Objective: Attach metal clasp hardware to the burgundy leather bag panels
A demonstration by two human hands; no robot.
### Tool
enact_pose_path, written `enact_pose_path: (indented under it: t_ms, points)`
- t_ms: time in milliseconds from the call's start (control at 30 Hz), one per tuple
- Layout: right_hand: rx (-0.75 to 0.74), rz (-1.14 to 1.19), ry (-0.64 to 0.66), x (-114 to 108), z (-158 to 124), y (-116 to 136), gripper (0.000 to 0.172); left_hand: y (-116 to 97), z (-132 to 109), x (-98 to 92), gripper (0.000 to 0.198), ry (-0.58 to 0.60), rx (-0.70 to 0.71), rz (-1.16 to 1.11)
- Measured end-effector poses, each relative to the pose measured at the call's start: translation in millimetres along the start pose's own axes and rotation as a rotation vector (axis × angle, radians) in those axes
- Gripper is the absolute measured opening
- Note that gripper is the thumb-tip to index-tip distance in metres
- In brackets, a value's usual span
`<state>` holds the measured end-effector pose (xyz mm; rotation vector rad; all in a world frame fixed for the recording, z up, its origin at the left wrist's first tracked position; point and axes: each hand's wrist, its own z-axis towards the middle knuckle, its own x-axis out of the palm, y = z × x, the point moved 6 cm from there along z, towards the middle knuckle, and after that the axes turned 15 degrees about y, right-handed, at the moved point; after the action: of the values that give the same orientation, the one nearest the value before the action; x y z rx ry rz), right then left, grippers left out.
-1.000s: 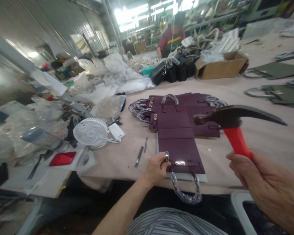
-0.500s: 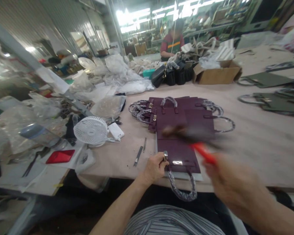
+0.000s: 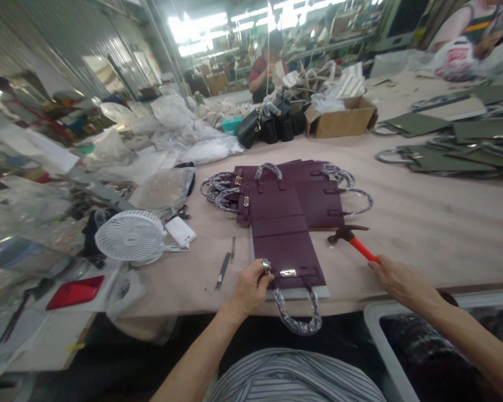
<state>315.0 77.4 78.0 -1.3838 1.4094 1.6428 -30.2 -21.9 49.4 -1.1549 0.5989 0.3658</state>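
Observation:
My left hand (image 3: 251, 283) is closed at the near left corner of a dark purple handbag panel (image 3: 285, 248), pinching a short silvery metal piece (image 3: 266, 266). The panel carries a shiny metal clasp (image 3: 288, 273) and a plastic-wrapped handle (image 3: 299, 325) that hangs over the table edge. To the right, my right hand (image 3: 398, 279) grips a claw hammer (image 3: 364, 250) by its red handle. The hammer's dark head is low over the table, right of the panel. Beyond lie more purple bag panels (image 3: 321, 201) with wrapped handles, partly overlapping.
Left of the panel lie a flat metal blade (image 3: 223, 271) and a thin metal rod (image 3: 233, 249). Farther left are a white fan (image 3: 129, 237), a white power bank (image 3: 180, 231) and a red phone-like object (image 3: 75, 292). Green bag panels (image 3: 436, 159) and a cardboard box (image 3: 341, 120) stand farther back.
The hammer, blurred above the panel before, is now lower and to the right of it, with my right hand moved back. My left hand keeps its pinch at the corner. The view has turned rightward.

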Motion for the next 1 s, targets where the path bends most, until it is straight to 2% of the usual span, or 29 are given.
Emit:
enact_pose_path:
  t_ms: [100, 167, 300, 400, 533, 600, 700, 767, 833, 900, 1000]
  points:
    - [-0.019, -0.073, -0.064, 17.0, -0.8, 11.7, 0.028, 0.0, -2.1, 0.2, 0.02, -0.019, -0.006, 0.019]
    - [-0.082, -0.052, -0.096, 30.3, -1.0, 36.4, 0.033, -0.5, -1.8, -0.7, 0.021, -0.024, -0.015, 0.034]
    - [-0.316, 0.139, -0.045, 64.2, -3.7, 100.3, 0.041, -1.7, 1.0, 0.6, 0.017, 0.025, -0.026, 0.047]
    - [-0.328, 0.227, -0.025, 83.9, -6.4, 123.4, 0.046, 6.4, -3.1, 2.4, 0.009, -0.041, -0.095, -0.063]
    - [-0.289, 0.279, -0.02, 94.9, -7.6, 125.1, 0.052, 30.9, -21.2, -1.7, 0.015, -0.289, -0.315, -0.383]
    - [-0.268, 0.286, -0.01, 95.6, -7.3, 123.2, 0.052, 29.1, -21.8, -8.5, 0.018, -0.289, -0.303, -0.389]
    - [-0.264, 0.332, -0.004, 92.7, -6.9, 118.1, 0.053, 9.6, -8.2, -20.2, 0.015, -0.213, -0.198, -0.266]
    - [-0.307, 0.426, 0.009, 90.2, -7.6, 110.9, 0.053, -1.3, 4.4, -19.4, 0.012, -0.223, -0.192, -0.313]
    - [-0.334, 0.539, 0.022, 89.2, -9.1, 98.4, 0.052, -7.1, 17.6, -5.4, 0.013, -0.247, -0.253, -0.464]
    - [-0.304, 0.608, 0.016, 90.4, -11.0, 82.6, 0.048, -9.4, 28.9, 17.9, 0.017, -0.285, -0.343, -0.674]
    - [-0.262, 0.613, -0.018, 94.4, -14.9, 67.3, 0.043, -9.9, 39.1, 50.8, 0.024, -0.382, -0.461, -1.02]
